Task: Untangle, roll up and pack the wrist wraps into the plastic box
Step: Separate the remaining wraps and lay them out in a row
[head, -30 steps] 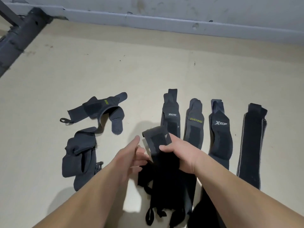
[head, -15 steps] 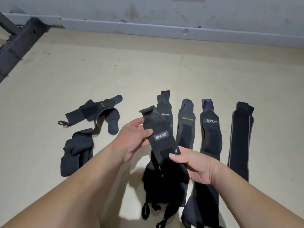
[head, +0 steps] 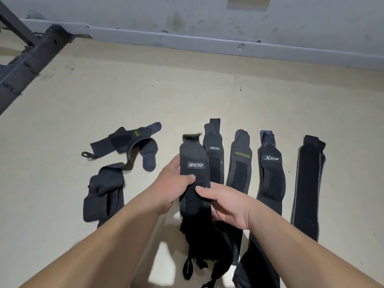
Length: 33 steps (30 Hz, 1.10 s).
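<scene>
Gripping the labelled wrap (head: 194, 179) over the floor (head: 187, 90), left hand (head: 169, 183) and right hand (head: 225, 201) both pinch it – its dangling tail could snag the laid-out wraps (head: 239, 163) below – no box visible

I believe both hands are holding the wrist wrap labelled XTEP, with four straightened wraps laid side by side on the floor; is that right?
Not quite: the head view shows the left hand and right hand holding a wrap labelled IINCYO. The XTEP wrap is one of the four straightened wraps on the floor.
</scene>
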Each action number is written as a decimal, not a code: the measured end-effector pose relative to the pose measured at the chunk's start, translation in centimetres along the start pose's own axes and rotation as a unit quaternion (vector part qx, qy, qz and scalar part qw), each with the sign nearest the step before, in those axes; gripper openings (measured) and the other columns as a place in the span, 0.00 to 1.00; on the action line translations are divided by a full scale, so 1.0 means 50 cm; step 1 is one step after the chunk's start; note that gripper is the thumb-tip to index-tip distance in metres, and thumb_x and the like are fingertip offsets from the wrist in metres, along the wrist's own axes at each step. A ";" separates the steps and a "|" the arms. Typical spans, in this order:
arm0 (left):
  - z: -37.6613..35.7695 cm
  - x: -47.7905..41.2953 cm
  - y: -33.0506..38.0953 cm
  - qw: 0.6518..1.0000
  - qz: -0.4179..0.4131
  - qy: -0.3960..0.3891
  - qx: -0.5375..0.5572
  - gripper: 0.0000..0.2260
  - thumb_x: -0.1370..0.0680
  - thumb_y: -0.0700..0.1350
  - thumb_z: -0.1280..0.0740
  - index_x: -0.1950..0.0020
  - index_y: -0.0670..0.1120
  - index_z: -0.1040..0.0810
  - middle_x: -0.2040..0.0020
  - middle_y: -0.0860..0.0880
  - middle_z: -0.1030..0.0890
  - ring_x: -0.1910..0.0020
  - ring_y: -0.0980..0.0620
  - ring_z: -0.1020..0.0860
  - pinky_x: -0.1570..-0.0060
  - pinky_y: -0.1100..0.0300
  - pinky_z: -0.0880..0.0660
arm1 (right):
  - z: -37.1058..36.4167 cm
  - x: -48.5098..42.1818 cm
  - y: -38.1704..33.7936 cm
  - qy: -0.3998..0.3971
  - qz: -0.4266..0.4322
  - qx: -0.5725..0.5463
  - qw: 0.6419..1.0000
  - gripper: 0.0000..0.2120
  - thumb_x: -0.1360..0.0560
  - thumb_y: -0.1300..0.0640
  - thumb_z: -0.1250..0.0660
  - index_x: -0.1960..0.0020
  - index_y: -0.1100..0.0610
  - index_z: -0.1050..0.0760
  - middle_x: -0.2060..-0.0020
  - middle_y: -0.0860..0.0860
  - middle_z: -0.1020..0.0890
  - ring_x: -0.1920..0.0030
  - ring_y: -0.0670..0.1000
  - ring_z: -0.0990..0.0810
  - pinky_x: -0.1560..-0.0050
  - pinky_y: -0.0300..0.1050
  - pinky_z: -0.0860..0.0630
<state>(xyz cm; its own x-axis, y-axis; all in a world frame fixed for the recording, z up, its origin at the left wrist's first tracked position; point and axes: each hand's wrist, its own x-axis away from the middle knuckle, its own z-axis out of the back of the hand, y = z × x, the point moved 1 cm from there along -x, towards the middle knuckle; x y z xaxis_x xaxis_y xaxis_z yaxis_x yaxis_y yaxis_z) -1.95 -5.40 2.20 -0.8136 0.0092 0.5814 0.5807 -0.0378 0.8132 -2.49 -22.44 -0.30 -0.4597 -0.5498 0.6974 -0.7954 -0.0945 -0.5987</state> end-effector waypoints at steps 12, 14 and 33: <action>-0.163 0.020 0.020 0.993 0.022 -0.098 -0.063 0.17 0.17 0.40 0.32 0.36 0.61 0.20 0.45 0.52 0.12 0.45 0.48 0.13 0.41 0.47 0.18 | 0.097 0.128 0.028 0.127 0.017 -0.061 0.990 0.15 0.14 0.47 0.36 0.31 0.53 0.22 0.42 0.54 0.12 0.40 0.59 0.13 0.36 0.61 0.19; -0.193 0.021 0.016 0.990 0.051 -0.119 -0.054 0.13 0.17 0.42 0.32 0.36 0.58 0.18 0.45 0.49 0.11 0.45 0.47 0.13 0.39 0.46 0.18 | 0.120 0.145 0.042 0.146 0.021 -0.125 0.981 0.16 0.13 0.47 0.40 0.31 0.52 0.22 0.42 0.56 0.12 0.41 0.60 0.13 0.35 0.65 0.20; -0.110 -0.023 -0.031 0.970 0.199 0.112 -0.076 0.12 0.25 0.35 0.35 0.67 0.47 0.27 0.69 0.48 0.29 0.69 0.47 0.32 0.70 0.61 0.35 | 0.241 -0.021 0.115 0.428 -0.072 0.142 0.890 0.34 0.22 0.43 0.29 0.23 0.57 0.35 0.29 0.52 0.26 0.30 0.56 0.25 0.39 0.47 0.29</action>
<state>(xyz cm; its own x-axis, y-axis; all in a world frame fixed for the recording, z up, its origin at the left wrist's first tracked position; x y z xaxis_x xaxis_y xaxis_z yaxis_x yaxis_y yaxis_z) -2.08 -10.83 0.13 -0.5209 -0.2535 0.8151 0.8536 -0.1413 0.5015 -1.84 -32.38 -9.25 -0.5907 0.3059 0.7467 -0.7939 -0.3858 -0.4700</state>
